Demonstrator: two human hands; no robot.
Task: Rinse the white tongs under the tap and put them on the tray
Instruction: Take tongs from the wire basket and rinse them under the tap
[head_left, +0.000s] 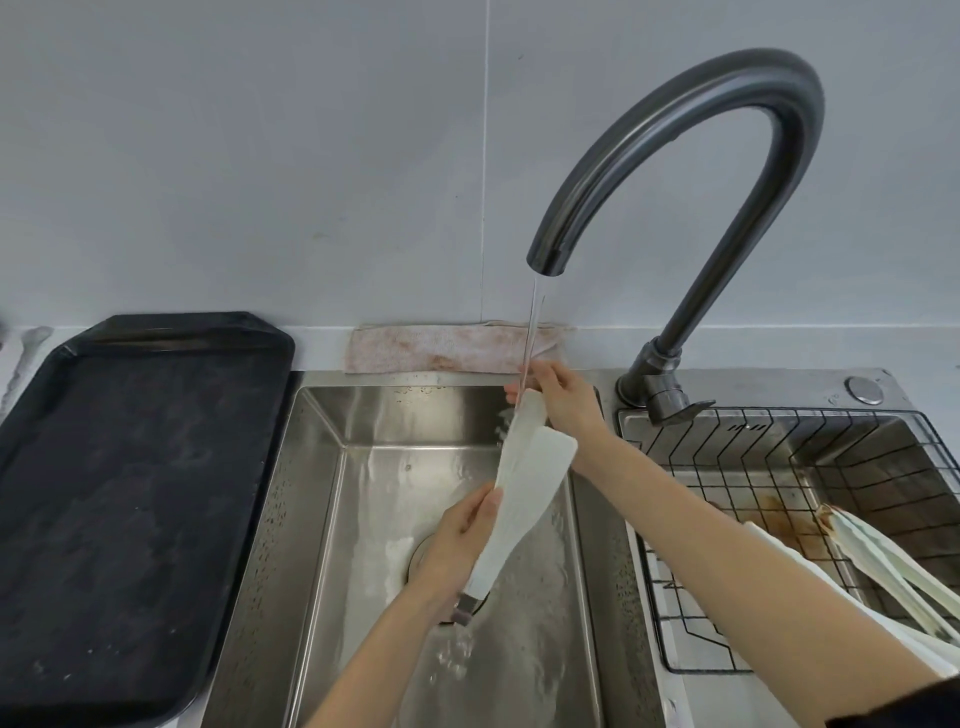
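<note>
- Left hand (457, 540) grips the tongs (514, 488) low down, near their hinged end, with thumb and fingers wrapped round the white arms over the middle of the sink (322, 467).
- Right hand (563, 400) holds the far tip of the tongs, fingers curled on one paddle right where the water (532, 322) lands.
- Tongs stand tilted, hinge end near and low, flat tips far and high; the two paddles are slightly parted and overlap in view (both look wet and translucent white).
- Tap (727, 156), a dark gooseneck rising from the right of the sink, arches left, and a thin stream falls from its spout onto the upper tip.
- Water runs down and spreads across the steel floor of the sink around the drain (421, 558), which the left hand partly hides.
- Tray (130, 467), black and shallow, lies on the counter just left of the sink, well apart from the tongs.
- Cloth (447, 349), pinkish and stained, lies folded along the far edge of the sink against the wall.
- Rack (779, 493), a black wire basket, sits in the right basin; more pale utensils (883, 561) lie in it at the near right, with brown stains on one end.
</note>
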